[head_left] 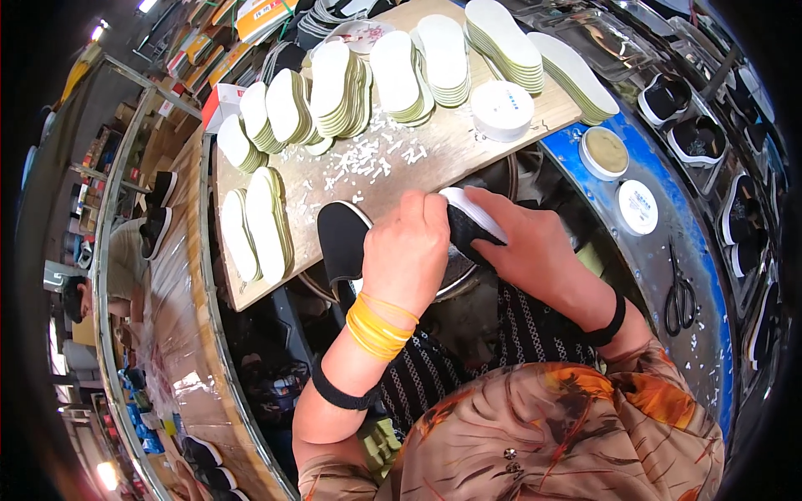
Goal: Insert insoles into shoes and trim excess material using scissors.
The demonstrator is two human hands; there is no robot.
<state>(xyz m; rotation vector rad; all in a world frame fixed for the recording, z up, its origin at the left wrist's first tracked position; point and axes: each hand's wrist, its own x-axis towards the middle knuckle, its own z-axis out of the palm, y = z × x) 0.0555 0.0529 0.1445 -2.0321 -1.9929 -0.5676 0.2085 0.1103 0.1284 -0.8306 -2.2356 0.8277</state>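
In front of me, a black slip-on shoe (469, 234) with a white sole sits tilted between my two hands. My right hand (535, 250) is closed around it, the thumb low on its dark side and the fingers over the white edge. My left hand (409, 246) is curled at the shoe's left end, its fingertips partly hidden. Yellow rubber bands circle that wrist. Just left of it, a second black shoe (342, 240) rests at the wooden board's near edge. Stacks of pale insoles (341, 83) stand along the board (393, 171).
White scraps lie scattered over the board. A round white tub (501, 111) stands on it. On the blue bench at right are an open tub of tan paste (604, 154), a white lid (638, 207) and black scissors (679, 292). More shoes (697, 140) fill a rack at far right. A person works at left.
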